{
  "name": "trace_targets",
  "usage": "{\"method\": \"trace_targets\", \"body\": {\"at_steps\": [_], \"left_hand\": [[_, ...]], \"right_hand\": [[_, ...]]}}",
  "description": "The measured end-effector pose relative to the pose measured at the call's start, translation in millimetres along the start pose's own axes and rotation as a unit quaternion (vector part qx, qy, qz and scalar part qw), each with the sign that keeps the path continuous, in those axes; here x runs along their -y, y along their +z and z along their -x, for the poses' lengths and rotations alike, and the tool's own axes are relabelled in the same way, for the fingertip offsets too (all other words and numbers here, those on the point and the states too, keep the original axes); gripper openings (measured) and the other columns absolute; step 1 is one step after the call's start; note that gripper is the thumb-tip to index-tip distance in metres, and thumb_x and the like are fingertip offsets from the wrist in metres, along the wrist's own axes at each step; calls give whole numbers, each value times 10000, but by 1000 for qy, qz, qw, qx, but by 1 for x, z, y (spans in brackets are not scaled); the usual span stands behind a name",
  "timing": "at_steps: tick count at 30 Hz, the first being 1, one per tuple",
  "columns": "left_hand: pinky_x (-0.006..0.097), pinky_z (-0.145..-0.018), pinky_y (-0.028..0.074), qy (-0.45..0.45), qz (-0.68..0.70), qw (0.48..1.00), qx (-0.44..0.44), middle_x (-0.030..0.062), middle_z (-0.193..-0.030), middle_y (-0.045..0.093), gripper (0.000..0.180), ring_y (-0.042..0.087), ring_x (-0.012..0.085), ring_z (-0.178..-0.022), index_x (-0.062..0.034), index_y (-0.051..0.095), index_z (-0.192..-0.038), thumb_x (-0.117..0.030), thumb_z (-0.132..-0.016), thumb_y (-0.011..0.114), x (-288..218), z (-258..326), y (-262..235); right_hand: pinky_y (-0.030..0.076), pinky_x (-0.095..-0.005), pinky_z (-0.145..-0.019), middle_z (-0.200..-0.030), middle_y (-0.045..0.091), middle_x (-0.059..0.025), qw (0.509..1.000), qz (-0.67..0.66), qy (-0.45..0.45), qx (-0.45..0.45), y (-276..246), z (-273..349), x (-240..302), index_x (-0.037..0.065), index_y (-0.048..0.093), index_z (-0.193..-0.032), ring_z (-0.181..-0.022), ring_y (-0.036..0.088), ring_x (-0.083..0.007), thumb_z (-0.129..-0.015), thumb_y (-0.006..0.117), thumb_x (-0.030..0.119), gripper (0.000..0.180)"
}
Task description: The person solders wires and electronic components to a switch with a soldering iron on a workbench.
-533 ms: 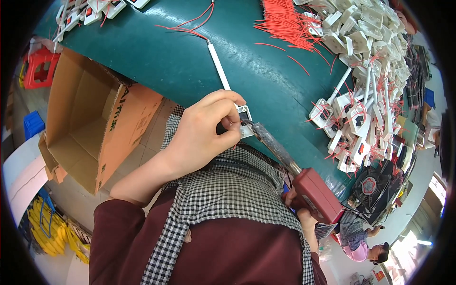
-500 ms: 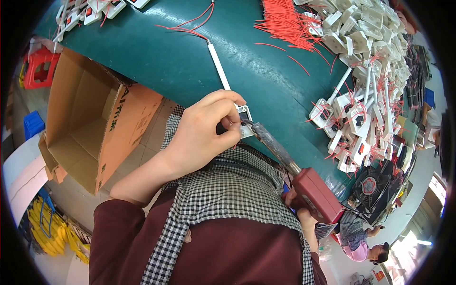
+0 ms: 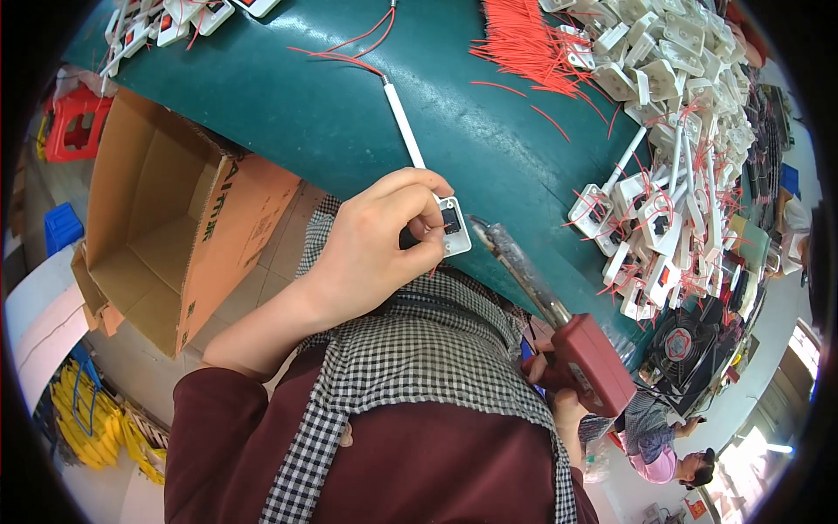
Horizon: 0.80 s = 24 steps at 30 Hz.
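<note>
My left hand (image 3: 375, 231) is closed at a small white switch housing (image 3: 461, 244), thumb and forefinger pinched over its open side. Inside sits a black switch (image 3: 450, 218); a thin wire end shows by my fingertips. From the housing a white tube (image 3: 402, 122) runs away over the table, with red wires (image 3: 349, 58) coming out of its far end. My right hand (image 3: 567, 409), partly hidden, grips a dark red soldering gun (image 3: 592, 365). The gun's metal tip (image 3: 478, 224) points at the housing, a small gap apart from it.
Loose red wires (image 3: 528, 48) lie in a bundle on the green table (image 3: 297, 113). White housings (image 3: 668, 52) and wired switch pieces (image 3: 655, 218) heap up at the right. A cardboard box (image 3: 148, 218) stands left, a black fan (image 3: 685, 336) right. Another person (image 3: 655, 441) is beyond.
The soldering gun has drawn back to the right, its tip leaving the switch housing. My left hand has hardly moved and keeps its pinch.
</note>
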<state>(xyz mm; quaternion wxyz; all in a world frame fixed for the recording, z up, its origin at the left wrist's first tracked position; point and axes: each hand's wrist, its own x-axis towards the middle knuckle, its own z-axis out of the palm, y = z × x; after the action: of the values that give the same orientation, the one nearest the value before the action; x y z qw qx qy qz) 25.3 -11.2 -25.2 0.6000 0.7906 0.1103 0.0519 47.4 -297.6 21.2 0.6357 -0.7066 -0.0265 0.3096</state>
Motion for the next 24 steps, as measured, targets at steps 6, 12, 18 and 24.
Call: {"method": "trace_targets", "body": {"at_steps": [6, 12, 18, 24], "left_hand": [[261, -612, 515, 7, -9, 1000, 6, 113, -1038, 586, 111, 605, 133, -653, 8, 515, -761, 40, -726, 615, -2, -2, -1], [278, -631, 494, -47, -51, 997, 19, 105, -1028, 592, 128, 612, 173, -712, -2, 537, -781, -2, -731, 654, -14, 0, -5], [332, -664, 444, 185, -246, 951, 9, 69, -965, 604, 106, 554, 210, -780, -34, 597, -814, -36, -737, 670, -27, -60, -17], [367, -791, 423, 306, -360, 880, 34, 71, -905, 576, 111, 520, 256, -909, -41, 595, -820, -108, -761, 662, -5, -149, 37]], "right_hand": [[456, -268, -551, -1040, 601, -178, 998, -45, 12, -30, 5, 2, 3, -55, 394, -1274, -636, 573, -151, -659, 742, 599, 963], [449, -267, -535, -1075, 565, -193, 997, -12, -51, -62, -2, -2, -3, -56, 403, -1225, -612, 559, -156, -702, 656, 663, 925], [403, -237, -421, -977, 569, -156, 959, -36, -171, -223, 2, -1, -7, -13, 302, -1340, -461, 505, -144, -739, 644, 634, 947], [405, -228, -430, -984, 562, -147, 943, -54, -211, -253, 1, 4, -11, 37, 250, -1384, -446, 496, -142, -771, 629, 609, 920]]}}
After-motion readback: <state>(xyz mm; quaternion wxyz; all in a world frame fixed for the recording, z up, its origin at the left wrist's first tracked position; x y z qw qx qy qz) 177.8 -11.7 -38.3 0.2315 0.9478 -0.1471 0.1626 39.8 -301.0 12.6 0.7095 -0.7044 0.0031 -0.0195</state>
